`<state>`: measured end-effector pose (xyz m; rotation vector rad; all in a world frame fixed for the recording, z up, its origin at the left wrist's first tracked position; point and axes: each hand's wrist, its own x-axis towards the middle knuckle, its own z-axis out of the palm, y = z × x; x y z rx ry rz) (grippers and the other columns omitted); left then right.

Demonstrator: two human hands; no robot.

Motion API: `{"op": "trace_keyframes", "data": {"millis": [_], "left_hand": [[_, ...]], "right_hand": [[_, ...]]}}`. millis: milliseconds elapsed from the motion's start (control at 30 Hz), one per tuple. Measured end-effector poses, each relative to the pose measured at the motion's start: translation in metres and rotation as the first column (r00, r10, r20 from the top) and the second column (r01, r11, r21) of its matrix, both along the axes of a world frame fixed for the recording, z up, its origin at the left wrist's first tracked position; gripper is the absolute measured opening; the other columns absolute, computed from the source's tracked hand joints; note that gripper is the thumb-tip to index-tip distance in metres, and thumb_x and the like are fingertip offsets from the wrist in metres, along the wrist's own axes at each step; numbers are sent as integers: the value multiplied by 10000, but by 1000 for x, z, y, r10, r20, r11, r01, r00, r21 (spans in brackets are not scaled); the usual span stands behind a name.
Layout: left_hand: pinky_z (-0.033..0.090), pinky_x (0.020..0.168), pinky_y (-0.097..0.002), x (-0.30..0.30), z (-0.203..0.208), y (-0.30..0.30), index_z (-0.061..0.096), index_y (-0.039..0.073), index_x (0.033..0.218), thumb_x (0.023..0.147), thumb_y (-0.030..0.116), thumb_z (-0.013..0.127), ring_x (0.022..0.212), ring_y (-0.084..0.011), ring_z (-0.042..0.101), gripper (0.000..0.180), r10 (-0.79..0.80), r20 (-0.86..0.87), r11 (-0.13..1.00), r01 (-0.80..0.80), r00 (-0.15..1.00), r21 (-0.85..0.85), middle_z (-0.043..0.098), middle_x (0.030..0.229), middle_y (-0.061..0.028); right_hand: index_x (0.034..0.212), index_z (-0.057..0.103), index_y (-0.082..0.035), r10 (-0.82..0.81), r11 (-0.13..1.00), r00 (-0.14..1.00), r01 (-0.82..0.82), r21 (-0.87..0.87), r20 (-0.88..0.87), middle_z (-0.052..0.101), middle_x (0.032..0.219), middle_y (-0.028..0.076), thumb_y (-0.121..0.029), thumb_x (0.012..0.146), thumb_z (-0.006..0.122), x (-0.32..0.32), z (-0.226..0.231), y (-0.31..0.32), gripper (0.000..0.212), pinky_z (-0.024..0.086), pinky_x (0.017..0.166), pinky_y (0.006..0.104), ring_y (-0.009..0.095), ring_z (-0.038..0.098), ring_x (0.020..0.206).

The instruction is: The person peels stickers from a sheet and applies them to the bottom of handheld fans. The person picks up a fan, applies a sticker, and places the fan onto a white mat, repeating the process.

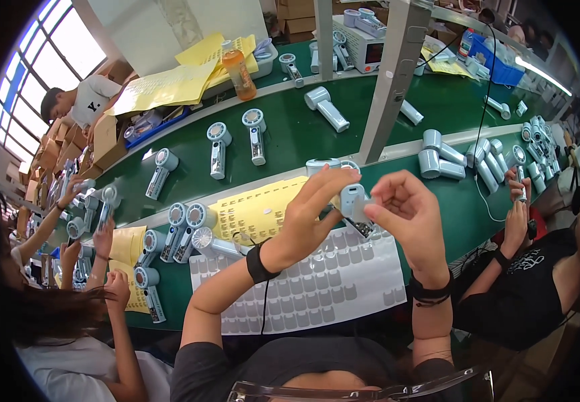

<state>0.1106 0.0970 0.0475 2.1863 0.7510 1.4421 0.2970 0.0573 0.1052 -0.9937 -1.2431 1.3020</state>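
My left hand (311, 213) is wrapped round a light blue handheld fan (352, 194). The end of its handle, with a small slot, faces up between my hands, and part of the inner circuitry shows below. Most of the fan is hidden behind my fingers. Close beside it, my right hand (407, 218) pinches a small translucent grey sticker (364, 210) against the handle end; whether the two touch I cannot tell. Under my hands lies a white sheet (377, 295) with rows of grey stickers.
A yellow sticker sheet (253, 211) lies beyond the white one. Fans with open handles (186, 228) stand to the left; closed white fans (441, 161) lie to the right. A metal post (394, 80) rises ahead. Co-workers sit at the left (82, 335) and right (521, 288).
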Motion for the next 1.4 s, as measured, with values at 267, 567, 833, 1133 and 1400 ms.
{"op": "trace_keyframes", "data": {"millis": [267,567,833,1133,1400], "left_hand": [[389,1109,-510,-1,0,-2,596,31,1240,705,-155,677,1196,-322,596,572,-11,-32,999,13,999,32,644,1249,-123],[393,1103,-517,0,-3,-4,608,43,1228,708,-148,679,1195,-311,596,559,9,-40,999,-7,999,46,645,1237,-115],[313,1147,-554,-8,-6,27,589,80,1255,699,-155,647,1278,-314,529,606,-87,-200,994,99,976,48,594,1297,-103],[318,1161,-548,-94,-37,178,538,111,1239,773,-108,602,1408,-331,373,518,269,-792,941,23,548,336,517,1353,-118],[307,1153,-544,-100,-95,169,532,152,1284,858,65,650,1341,-336,450,451,171,-819,977,-199,548,70,536,1276,-173]], "right_hand": [[1172,365,-47,7,996,999,-10,-83,-37,652,826,81,57,781,776,-2,-1,8,577,519,701,212,98,641,758],[1082,373,-45,-64,998,997,64,-6,34,652,785,71,13,792,785,-8,-5,6,507,479,611,192,67,591,679],[1022,413,-71,-321,947,742,243,210,589,582,736,5,-58,845,767,6,-31,16,396,390,571,193,41,511,634],[966,509,-50,-339,934,837,352,52,429,550,685,-23,-126,952,651,54,-113,-16,161,367,563,203,43,506,613],[959,552,-32,-387,906,805,423,22,449,572,671,-16,-108,931,668,73,-139,-39,142,382,564,212,37,500,610]]}}
